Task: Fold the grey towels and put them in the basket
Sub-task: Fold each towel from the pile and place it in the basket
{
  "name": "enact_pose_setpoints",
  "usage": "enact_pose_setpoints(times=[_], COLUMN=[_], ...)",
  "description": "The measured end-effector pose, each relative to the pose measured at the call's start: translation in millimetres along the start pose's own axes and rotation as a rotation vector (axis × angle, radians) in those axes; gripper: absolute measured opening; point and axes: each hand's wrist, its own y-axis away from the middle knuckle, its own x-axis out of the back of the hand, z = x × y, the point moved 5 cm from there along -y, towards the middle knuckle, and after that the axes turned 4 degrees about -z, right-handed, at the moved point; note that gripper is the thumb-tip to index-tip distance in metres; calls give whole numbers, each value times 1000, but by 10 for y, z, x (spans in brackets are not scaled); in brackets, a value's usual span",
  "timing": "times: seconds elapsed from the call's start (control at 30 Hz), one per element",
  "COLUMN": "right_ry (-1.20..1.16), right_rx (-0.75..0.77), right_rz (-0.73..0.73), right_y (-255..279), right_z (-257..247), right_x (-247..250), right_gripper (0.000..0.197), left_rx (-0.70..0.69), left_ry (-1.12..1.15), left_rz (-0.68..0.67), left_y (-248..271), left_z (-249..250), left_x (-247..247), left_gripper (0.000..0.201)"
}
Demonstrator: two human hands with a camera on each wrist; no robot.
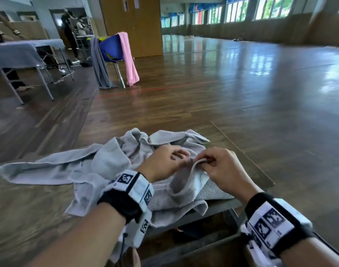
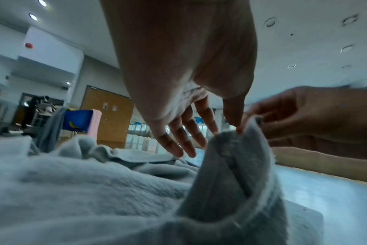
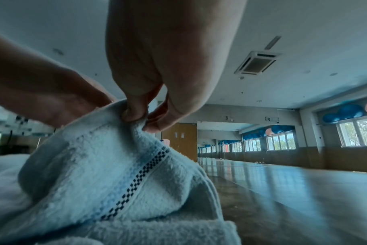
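Note:
Several crumpled grey towels (image 1: pixel 99 166) lie in a heap on a brown table (image 1: pixel 30 209). One towel's edge (image 1: pixel 186 182) is lifted into a ridge between my hands. My left hand (image 1: pixel 181 157) pinches that edge with thumb and forefinger (image 2: pixel 226 132), the other fingers (image 2: pixel 178 142) hanging straight. My right hand (image 1: pixel 202 162) pinches the same edge just to the right (image 3: pixel 138 122). A dark checkered stripe (image 3: pixel 140 179) runs across the held towel (image 3: pixel 90 165). I see no basket in any view.
A darker grey mat (image 1: pixel 213 189) lies under the towels near the table's right edge (image 1: pixel 242 157). Beyond, on the wooden floor, a blue chair (image 1: pixel 111 47) carries a pink towel (image 1: pixel 129 60) and a grey one (image 1: pixel 99 64). A covered table (image 1: pixel 14 53) stands far left.

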Motion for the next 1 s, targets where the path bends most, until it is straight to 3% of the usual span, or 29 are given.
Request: enact_pose_setpoints(times=[0.13,0.27,0.37,0.5,0.63,1.0], right_ry=[-80,-144,-187,-190,-251,-243], right_rx=[-44,-75,-112,-157,-177,-176], right_rz=[99,102,137,162,189,257], right_y=[-47,-112,-203,-280,-318,-308], right_z=[67,162,245,367,422,451], right_x=[-27,35,100,128,151,196], right_gripper=[17,18,16,16,26,18], left_rx=[-73,-85,-33,10,13,-93], left_ry=[117,123,37,48,112,158], left_rz=[61,13,140,286,206,87], left_y=[-162,-250,-360,-465,-572,-623], left_z=[-68,-127,-125,-128,-57,65], left_x=[-161,-158,-63,17,-31,-185], left_gripper=[23,19,24,11,8,6])
